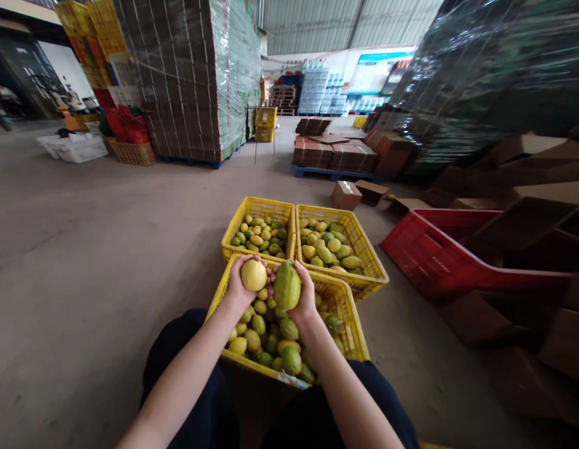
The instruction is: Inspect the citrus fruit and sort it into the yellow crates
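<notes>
Held up above the near yellow crate, my left hand is closed round a round, pale yellow lemon. Beside it, my right hand grips a larger, oval, ridged green lemon. The two fruits are close together but apart, with fingertips showing between them. Below my hands, the near crate is filled with loose yellow and green lemons, partly hidden by my forearms.
Two more yellow crates of lemons, a left one and a right one, adjoin the near crate. A red crate with cardboard stands at right among open boxes. Wrapped pallet stacks and flattened cartons stand farther back.
</notes>
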Demonstrator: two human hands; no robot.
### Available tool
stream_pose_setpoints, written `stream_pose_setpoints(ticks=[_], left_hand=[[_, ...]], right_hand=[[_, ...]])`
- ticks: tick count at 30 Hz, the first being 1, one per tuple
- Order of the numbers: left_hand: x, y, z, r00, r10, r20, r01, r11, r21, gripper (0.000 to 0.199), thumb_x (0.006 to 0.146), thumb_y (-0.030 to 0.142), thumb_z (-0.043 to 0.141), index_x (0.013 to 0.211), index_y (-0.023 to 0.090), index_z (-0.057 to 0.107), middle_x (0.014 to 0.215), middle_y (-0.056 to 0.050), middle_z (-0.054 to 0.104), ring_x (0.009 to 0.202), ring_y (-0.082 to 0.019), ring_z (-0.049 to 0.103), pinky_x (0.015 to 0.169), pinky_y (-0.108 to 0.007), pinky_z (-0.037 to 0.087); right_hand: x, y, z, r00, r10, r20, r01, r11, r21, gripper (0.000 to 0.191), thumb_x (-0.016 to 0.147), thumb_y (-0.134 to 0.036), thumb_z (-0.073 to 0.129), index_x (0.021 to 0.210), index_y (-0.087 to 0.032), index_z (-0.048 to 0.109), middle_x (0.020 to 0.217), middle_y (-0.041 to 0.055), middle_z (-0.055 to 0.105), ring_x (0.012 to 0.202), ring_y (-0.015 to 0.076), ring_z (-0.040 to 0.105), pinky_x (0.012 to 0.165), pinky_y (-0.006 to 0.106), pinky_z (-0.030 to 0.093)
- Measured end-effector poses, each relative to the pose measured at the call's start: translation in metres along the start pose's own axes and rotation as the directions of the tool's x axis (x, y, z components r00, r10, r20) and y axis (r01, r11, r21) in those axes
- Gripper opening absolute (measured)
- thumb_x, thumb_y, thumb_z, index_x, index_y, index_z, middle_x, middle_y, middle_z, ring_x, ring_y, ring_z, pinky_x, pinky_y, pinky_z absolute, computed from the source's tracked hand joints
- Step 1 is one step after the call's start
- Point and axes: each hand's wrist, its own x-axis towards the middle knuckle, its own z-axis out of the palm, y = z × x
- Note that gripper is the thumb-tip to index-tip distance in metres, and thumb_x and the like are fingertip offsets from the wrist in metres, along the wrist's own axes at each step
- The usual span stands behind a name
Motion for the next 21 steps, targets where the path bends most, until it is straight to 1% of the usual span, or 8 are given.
stream_pose_setpoints(ticks=[13, 16, 19, 21], left_hand=[[0.0001, -0.0006, -0.001, 0.999, 0.008, -0.031, -0.008, 1.0, -0.003, 0.009, 0.072, 0.024, 0.057, 0.066, 0.017, 0.058, 0.062, -0.002, 0.061, 0.051, -0.017, 0.061, 0.045, -0.027, 0.048], [0.0011, -0.0013, -0.001, 0.996, 0.002, -0.088, -0.006, 0.999, -0.048, 0.011, 0.075, 0.024, 0.054, 0.072, 0.016, 0.06, 0.066, -0.004, 0.063, 0.054, -0.018, 0.061, 0.047, -0.028, 0.049], [0.0054, -0.0019, -0.002, 0.99, 0.001, -0.144, -0.021, 0.991, -0.131, 0.023, 0.08, 0.03, 0.047, 0.086, 0.014, 0.064, 0.075, -0.009, 0.066, 0.063, -0.022, 0.065, 0.058, -0.033, 0.054], [0.0099, -0.0019, -0.0036, 0.987, -0.015, -0.16, -0.008, 0.989, -0.146, 0.032, 0.084, 0.033, 0.042, 0.095, 0.013, 0.063, 0.08, -0.013, 0.067, 0.07, -0.025, 0.067, 0.062, -0.036, 0.055]], right_hand=[[0.0013, 0.0009, -0.0024, 1.0, 0.015, -0.006, -0.015, 1.0, 0.001, 0.023, 0.074, -0.042, 0.065, 0.072, -0.019, 0.061, 0.059, 0.0035, 0.065, 0.062, 0.0219, 0.069, 0.05, 0.031, 0.059], [0.004, 0.0012, -0.0028, 0.996, 0.014, -0.083, -0.013, 1.0, 0.009, 0.023, 0.079, -0.042, 0.061, 0.074, -0.019, 0.062, 0.059, 0.0037, 0.066, 0.063, 0.0223, 0.069, 0.051, 0.033, 0.059], [0.0075, 0.0008, -0.005, 0.983, -0.036, -0.177, 0.039, 0.999, 0.017, 0.022, 0.082, -0.038, 0.058, 0.078, -0.018, 0.064, 0.059, 0.0041, 0.068, 0.065, 0.0228, 0.07, 0.058, 0.035, 0.062], [0.0101, -0.0003, -0.0083, 0.979, -0.064, -0.192, 0.074, 0.996, 0.047, 0.019, 0.082, -0.033, 0.057, 0.084, -0.016, 0.066, 0.066, 0.006, 0.07, 0.07, 0.0239, 0.071, 0.065, 0.038, 0.063]])
